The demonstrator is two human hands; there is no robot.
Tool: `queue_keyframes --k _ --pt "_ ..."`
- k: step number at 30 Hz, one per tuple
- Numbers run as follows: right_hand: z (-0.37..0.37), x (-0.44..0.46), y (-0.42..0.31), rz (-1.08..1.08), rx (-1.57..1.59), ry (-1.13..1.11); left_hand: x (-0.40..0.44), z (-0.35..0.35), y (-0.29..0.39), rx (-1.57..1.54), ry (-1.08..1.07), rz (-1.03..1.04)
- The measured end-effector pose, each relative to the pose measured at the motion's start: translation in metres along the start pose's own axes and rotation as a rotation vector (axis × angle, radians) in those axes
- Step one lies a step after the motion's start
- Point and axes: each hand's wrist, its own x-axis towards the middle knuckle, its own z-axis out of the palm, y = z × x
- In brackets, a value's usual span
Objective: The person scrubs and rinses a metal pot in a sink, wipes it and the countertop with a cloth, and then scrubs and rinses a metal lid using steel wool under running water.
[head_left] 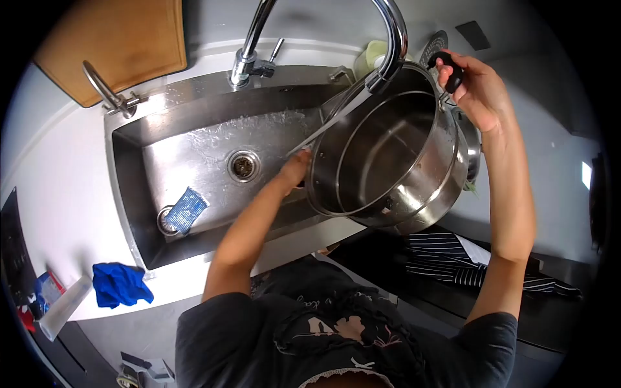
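Observation:
A large stainless steel pot point(424, 187) is tilted over the right end of the sink, its open mouth facing left and up. My right hand point(479, 94) is closed round the black handle point(454, 74) at its upper right. My left hand point(296, 169) grips the pot's left side by the rim, where a bit of dark handle shows; its fingers are partly hidden. From the curved chrome faucet point(396, 39) a stream of water point(343, 113) runs down across the pot's rim, near my left hand.
The steel sink point(194, 145) has water on its floor, a drain point(244, 167) and a blue-and-white scrubbing sponge point(186, 210). A blue cloth point(121, 284) lies on the left counter. A wooden board point(123, 45) stands behind, near a small tap point(110, 94). Striped cloth point(446, 258) lies at right.

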Motion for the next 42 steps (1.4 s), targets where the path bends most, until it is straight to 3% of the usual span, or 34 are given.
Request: queue_keyframes --k 2,5,8,9,11,13,17,20,23,26,29,33,36,42 --pt "-0.018 0.005 0.006 0.004 0.049 0.041 -0.033 -0.027 0.029 0.159 0.085 -0.174" --pt "-0.051 0.016 0.030 0.039 0.226 0.153 -0.075 -0.063 0.067 0.284 -0.025 -0.394" --pt "-0.089 0.024 0.068 0.198 0.418 0.138 -0.084 -0.107 0.060 0.593 -0.020 -0.335" --pt "-0.095 0.019 0.083 0.235 0.449 0.181 -0.101 -0.111 0.086 0.664 -0.076 -0.351" --pt "-0.107 0.016 0.122 0.277 0.570 0.210 -0.095 -0.155 0.072 1.023 -0.059 -0.118" --pt "-0.114 0.016 0.161 0.348 0.740 0.243 -0.135 -0.135 0.137 0.899 0.086 -0.456" --pt "-0.110 0.028 0.231 0.530 0.950 0.119 -0.155 -0.155 0.173 1.089 0.288 -0.506" --pt "-0.088 0.043 0.265 0.566 0.826 0.181 -0.178 -0.143 0.205 1.156 0.427 -0.454" --pt "-0.085 0.061 0.297 0.502 0.713 0.009 -0.191 -0.130 0.221 1.183 0.558 -0.368" --pt "-0.083 0.083 0.315 0.478 0.411 -0.065 -0.211 -0.088 0.244 1.217 0.653 -0.281" --pt "-0.068 0.078 0.292 0.464 0.159 -0.172 -0.225 -0.076 0.237 1.332 0.707 0.030" --pt "-0.075 0.103 0.281 0.341 -0.221 -0.339 -0.245 -0.058 0.224 1.249 0.713 0.162" --pt "-0.071 0.101 0.260 0.247 -0.420 -0.289 -0.251 -0.035 0.210 1.221 0.793 0.131" --pt "-0.089 0.121 0.263 -0.086 -0.469 -0.309 -0.251 -0.024 0.150 1.168 0.927 0.233"
